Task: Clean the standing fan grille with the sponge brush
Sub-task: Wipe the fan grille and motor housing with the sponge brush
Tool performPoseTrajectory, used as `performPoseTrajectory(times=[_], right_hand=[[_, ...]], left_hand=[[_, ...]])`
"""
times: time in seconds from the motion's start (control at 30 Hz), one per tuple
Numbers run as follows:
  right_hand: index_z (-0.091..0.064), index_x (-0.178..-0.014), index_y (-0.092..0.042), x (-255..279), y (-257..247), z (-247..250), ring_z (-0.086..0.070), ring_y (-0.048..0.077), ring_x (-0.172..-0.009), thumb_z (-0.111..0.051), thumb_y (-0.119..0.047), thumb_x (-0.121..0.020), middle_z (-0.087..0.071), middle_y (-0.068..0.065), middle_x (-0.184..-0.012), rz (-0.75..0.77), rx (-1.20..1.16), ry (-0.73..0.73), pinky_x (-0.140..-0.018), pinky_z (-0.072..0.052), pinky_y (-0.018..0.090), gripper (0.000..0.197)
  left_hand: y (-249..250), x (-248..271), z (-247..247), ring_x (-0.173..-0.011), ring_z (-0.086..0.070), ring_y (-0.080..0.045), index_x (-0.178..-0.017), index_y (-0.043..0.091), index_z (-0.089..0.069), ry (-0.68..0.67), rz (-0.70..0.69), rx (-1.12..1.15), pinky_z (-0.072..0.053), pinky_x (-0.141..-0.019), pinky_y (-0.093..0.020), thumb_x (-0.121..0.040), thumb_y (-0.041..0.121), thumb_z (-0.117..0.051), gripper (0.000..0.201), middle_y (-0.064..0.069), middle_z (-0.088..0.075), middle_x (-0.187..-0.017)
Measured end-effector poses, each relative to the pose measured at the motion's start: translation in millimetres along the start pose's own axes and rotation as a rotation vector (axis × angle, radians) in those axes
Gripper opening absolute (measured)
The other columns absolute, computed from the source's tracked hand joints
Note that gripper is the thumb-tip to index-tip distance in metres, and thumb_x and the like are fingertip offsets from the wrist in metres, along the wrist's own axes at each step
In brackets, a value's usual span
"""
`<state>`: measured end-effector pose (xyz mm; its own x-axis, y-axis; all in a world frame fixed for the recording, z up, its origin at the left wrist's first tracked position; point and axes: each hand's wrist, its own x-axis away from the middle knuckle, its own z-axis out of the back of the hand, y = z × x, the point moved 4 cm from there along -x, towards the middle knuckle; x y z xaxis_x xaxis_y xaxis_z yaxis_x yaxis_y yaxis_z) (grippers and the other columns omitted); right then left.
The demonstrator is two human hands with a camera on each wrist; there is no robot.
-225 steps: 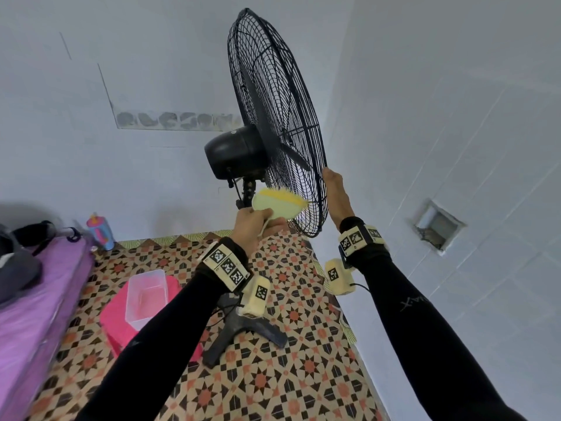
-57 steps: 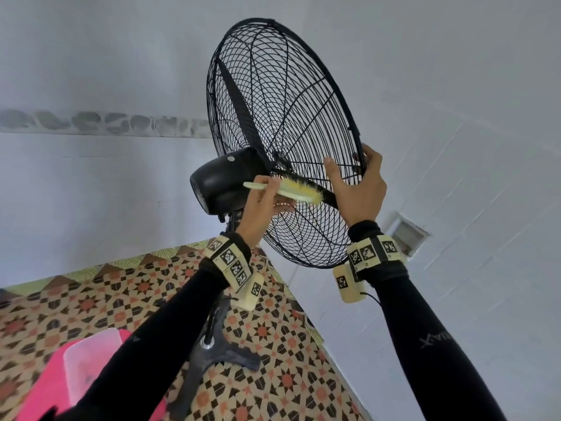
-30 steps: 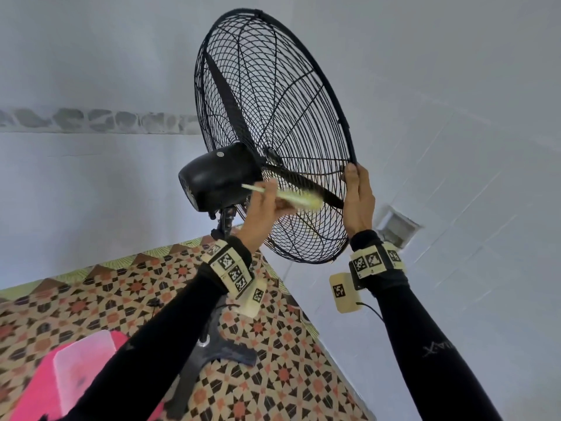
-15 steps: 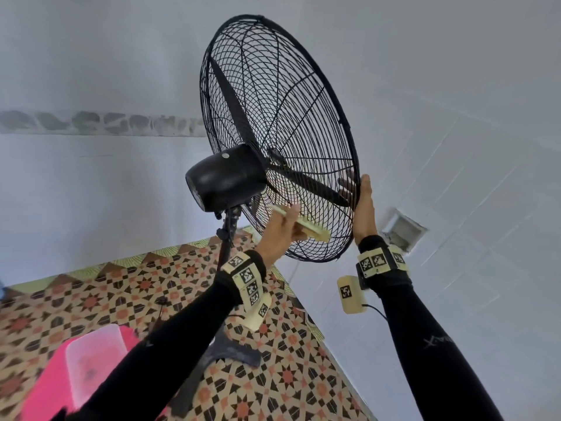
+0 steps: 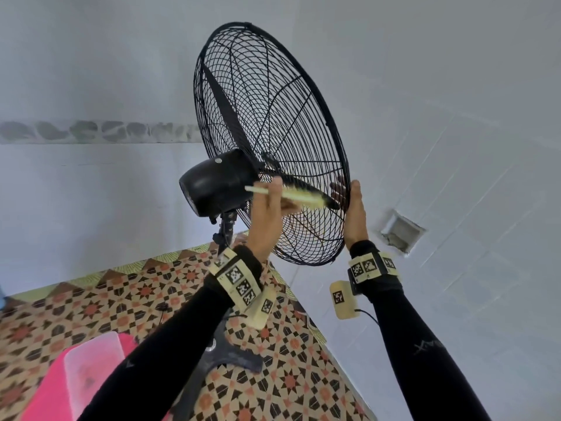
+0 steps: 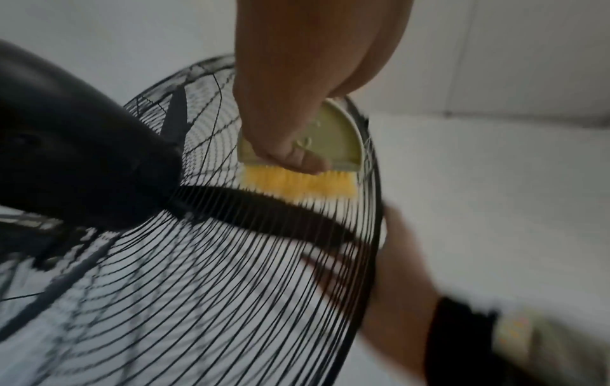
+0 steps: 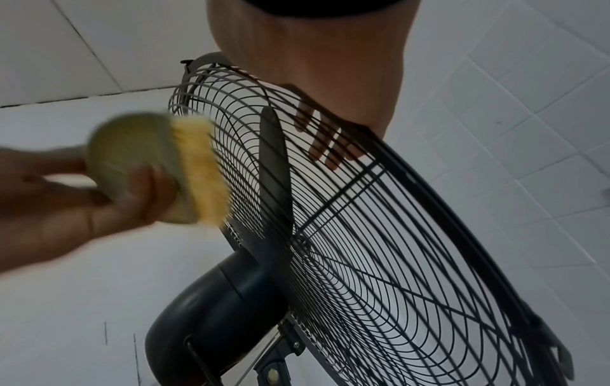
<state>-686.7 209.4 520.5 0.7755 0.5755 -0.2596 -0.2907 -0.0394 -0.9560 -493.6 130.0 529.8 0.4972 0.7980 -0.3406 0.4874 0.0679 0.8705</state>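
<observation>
The left hand (image 5: 267, 220) grips the brush (image 5: 299, 196), bristles on the rear grille (image 5: 243, 95) at about 4 o'clock from the motor (image 5: 217, 182). The right hand (image 5: 353, 218) steadies the rim at 4 o'clock, fingers straight on the front wires. Stroke outward along the wires – light pressure, rim braced – so dust lifts without flexing the grille.
</observation>
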Motion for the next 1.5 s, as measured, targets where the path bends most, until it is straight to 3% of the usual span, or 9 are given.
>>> performPoseTrajectory(times=[0.2,0.37,0.57,0.73,0.97,1.17,1.27,1.4,1.5], right_hand=[[-0.060,-0.136,-0.035,5.4,0.8,0.7,-0.056,0.010,-0.129,-0.027,-0.086,-0.089,-0.064,-0.012,-0.136,-0.007,-0.008,-0.053,-0.118,-0.034,0.043,0.076],[-0.057,-0.122,-0.033,15.9,-10.8,6.1,-0.056,-0.015,-0.102,-0.023,-0.055,-0.108,-0.061,-0.030,-0.111,0.032,-0.017,-0.133,-0.086,-0.038,0.005,0.043],[-0.051,-0.143,-0.033,15.8,1.2,8.2,-0.059,0.006,-0.119,-0.021,-0.055,-0.109,-0.063,-0.006,-0.136,0.098,-0.017,-0.203,-0.102,-0.044,0.029,0.051],[-0.042,-0.148,-0.041,12.8,9.1,7.2,-0.050,0.016,-0.136,-0.022,-0.069,-0.100,-0.054,-0.006,-0.148,0.133,-0.043,-0.285,-0.118,-0.035,0.048,0.059],[-0.045,-0.147,-0.047,4.4,17.1,11.2,-0.046,0.018,-0.141,-0.025,-0.081,-0.094,-0.053,-0.007,-0.150,0.094,-0.140,-0.487,-0.122,-0.028,0.053,0.066],[-0.033,-0.156,-0.041,18.8,0.8,18.7,-0.029,0.003,-0.148,-0.017,-0.085,-0.090,-0.032,-0.018,-0.160,0.100,-0.110,-0.492,-0.126,-0.013,0.043,0.081],[-0.037,-0.152,-0.043,17.8,-3.5,22.9,-0.038,-0.010,-0.136,-0.014,-0.069,-0.102,-0.040,-0.030,-0.150,0.148,-0.121,-0.484,-0.124,-0.020,0.036,0.061],[-0.039,-0.150,-0.049,10.7,6.1,19.6,-0.041,0.005,-0.142,-0.016,-0.078,-0.096,-0.047,-0.016,-0.153,0.114,-0.111,-0.475,-0.125,-0.023,0.045,0.065],[-0.035,-0.153,-0.044,12.1,5.4,18.2,-0.035,0.006,-0.145,-0.018,-0.072,-0.100,-0.041,-0.014,-0.158,0.127,-0.132,-0.451,-0.126,-0.021,0.045,0.062]], left_hand=[[4.7,-8.1,-0.8,-0.086,-0.073,-0.026,-0.107,0.004,-0.049,0.061,0.037,0.012,-0.063,-0.079,-0.035,-0.112,0.040,-0.034,0.039,-0.020,-0.071,-0.102],[-25.1,25.0,-13.3,-0.075,-0.069,-0.024,-0.106,0.006,-0.046,0.007,0.102,-0.149,-0.063,-0.072,-0.033,-0.111,0.041,-0.037,0.037,-0.020,-0.071,-0.094],[56.8,2.1,-24.6,-0.071,-0.068,-0.023,-0.100,0.006,-0.055,0.194,-0.168,-0.165,-0.059,-0.064,-0.031,-0.111,0.042,-0.036,0.042,-0.027,-0.072,-0.094],[-18.2,39.8,-43.7,-0.078,-0.071,-0.039,-0.095,0.011,-0.048,0.118,0.063,-0.436,-0.063,-0.079,-0.055,-0.109,0.053,-0.037,0.046,-0.036,-0.067,-0.099],[55.7,16.6,-49.9,-0.071,-0.070,-0.023,-0.102,0.010,-0.049,0.372,-0.166,-0.264,-0.062,-0.065,-0.031,-0.111,0.042,-0.039,0.035,-0.022,-0.071,-0.095],[-33.2,58.8,-67.0,-0.080,-0.074,-0.039,-0.102,0.006,-0.051,0.268,0.081,-0.530,-0.061,-0.078,-0.060,-0.107,0.053,-0.039,0.048,-0.022,-0.072,-0.094],[-24.9,60.3,-75.6,-0.079,-0.076,-0.029,-0.096,0.017,-0.051,0.318,0.009,-0.493,-0.063,-0.079,-0.055,-0.107,0.050,-0.045,0.035,-0.015,-0.073,-0.091],[48.8,37.2,-78.9,-0.085,-0.078,-0.024,-0.097,0.019,-0.058,0.398,-0.259,-0.310,-0.065,-0.079,-0.042,-0.106,0.035,-0.056,0.019,-0.003,-0.074,-0.092],[43.4,39.3,-74.9,-0.080,-0.078,-0.024,-0.097,0.015,-0.068,0.379,-0.165,-0.394,-0.064,-0.079,-0.047,-0.103,0.041,-0.060,0.027,-0.006,-0.077,-0.092]])
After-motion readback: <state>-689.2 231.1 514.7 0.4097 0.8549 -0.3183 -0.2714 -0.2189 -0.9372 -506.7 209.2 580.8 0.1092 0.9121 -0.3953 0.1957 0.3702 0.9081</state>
